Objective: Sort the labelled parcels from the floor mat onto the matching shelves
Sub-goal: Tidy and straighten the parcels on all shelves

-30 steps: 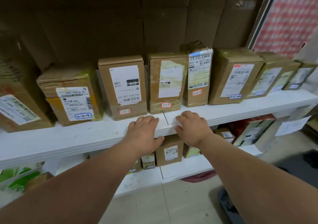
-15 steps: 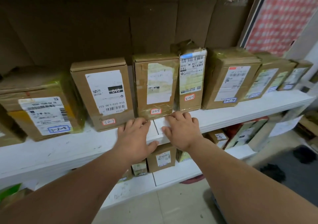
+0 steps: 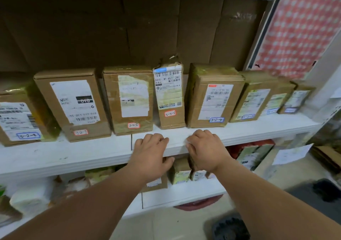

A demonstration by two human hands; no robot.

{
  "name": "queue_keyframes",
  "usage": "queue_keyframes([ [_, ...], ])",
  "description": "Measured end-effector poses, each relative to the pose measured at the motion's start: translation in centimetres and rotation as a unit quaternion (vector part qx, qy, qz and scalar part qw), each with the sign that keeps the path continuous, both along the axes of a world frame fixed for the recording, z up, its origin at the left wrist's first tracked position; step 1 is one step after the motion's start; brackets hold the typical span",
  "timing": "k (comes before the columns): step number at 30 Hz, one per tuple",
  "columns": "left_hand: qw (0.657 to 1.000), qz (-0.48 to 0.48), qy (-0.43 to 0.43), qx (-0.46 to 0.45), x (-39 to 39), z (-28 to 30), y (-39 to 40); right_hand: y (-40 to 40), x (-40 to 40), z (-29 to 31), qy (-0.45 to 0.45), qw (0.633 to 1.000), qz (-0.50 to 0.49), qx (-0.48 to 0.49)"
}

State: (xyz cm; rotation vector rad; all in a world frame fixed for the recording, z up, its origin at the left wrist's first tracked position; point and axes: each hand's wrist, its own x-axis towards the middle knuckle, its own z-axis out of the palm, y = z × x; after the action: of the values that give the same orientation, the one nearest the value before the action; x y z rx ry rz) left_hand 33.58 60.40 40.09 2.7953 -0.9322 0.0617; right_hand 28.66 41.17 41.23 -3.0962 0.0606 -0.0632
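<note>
A row of several brown cardboard parcels stands upright on the white middle shelf (image 3: 73, 155). Their handwritten tags read 3-2-8 (image 3: 20, 121), 3-2-7 (image 3: 72, 103), 3-2-6 (image 3: 129, 99), 3-2-5 (image 3: 169, 96) and 3-2-4 (image 3: 214, 96). More parcels (image 3: 252, 99) continue to the right. My left hand (image 3: 151, 155) and my right hand (image 3: 204, 149) hold the shelf's front edge below parcels 3-2-6 to 3-2-4, fingers curled on top and the left thumb under the edge. Neither hand holds a parcel.
A lower white shelf (image 3: 184, 191) carries small boxes and soft packages, partly hidden by my arms. Cardboard lines the back of the rack. A red checked sheet (image 3: 299, 37) hangs at the right. Black things (image 3: 230, 228) lie on the tiled floor.
Both hands have slid right along the shelf edge, past the seam in the board, and moved slightly apart. The view has shifted right along the parcel row.
</note>
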Motion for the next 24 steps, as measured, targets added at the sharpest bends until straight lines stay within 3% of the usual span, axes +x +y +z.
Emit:
queue_keyframes([
  [9, 0.997, 0.052, 0.052, -0.002, -1.3, 0.3, -10.4, -8.5, -0.3, 0.0, 0.027, 0.999, -0.035, 0.03],
  [24, 0.993, 0.11, 0.038, -0.011, 0.3, -1.0, -12.9, -11.2, 2.4, -0.7, 0.017, 0.997, -0.046, 0.064],
])
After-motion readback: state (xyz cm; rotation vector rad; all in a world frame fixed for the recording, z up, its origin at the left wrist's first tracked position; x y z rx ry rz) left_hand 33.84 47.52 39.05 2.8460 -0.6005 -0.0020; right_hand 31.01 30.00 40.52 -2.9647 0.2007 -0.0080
